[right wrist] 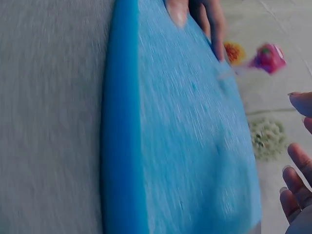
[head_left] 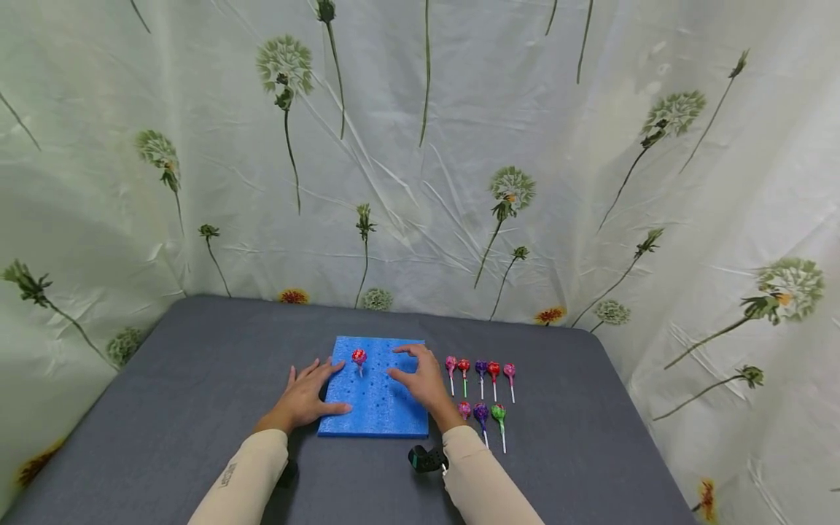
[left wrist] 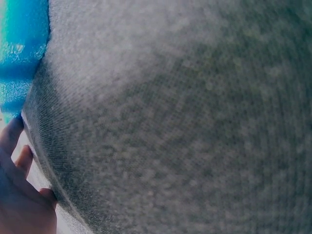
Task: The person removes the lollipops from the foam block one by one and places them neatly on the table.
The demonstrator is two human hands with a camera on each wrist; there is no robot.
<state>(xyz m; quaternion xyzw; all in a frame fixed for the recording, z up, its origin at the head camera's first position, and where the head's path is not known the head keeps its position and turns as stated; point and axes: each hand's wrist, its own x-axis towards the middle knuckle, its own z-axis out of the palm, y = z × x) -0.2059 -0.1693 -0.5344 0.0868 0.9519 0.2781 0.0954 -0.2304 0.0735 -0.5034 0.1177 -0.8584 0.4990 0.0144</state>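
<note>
A blue foam board (head_left: pixel 394 419) dotted with small holes lies on the dark grey table. One lollipop in a red wrapper (head_left: pixel 359 356) stands upright in it by its stick, toward the upper left. My left hand (head_left: pixel 307 397) rests spread at the board's left edge, thumb and a fingertip on the blue surface. Over the right part of the board hovers my right hand (head_left: pixel 423 379), thumb and index finger apart, nothing between them. In the right wrist view the standing lollipop (right wrist: pixel 269 58) appears beyond the board, with the right fingers (right wrist: pixel 300 185) at the right side.
Right of the board lie several wrapped lollipops in two rows, among them a purple one (head_left: pixel 481 413) and a green one (head_left: pixel 499 413). A black wrist device (head_left: pixel 426 459) shows by the right sleeve. A flower-printed curtain (head_left: pixel 420 182) hangs behind the table (head_left: pixel 558 437).
</note>
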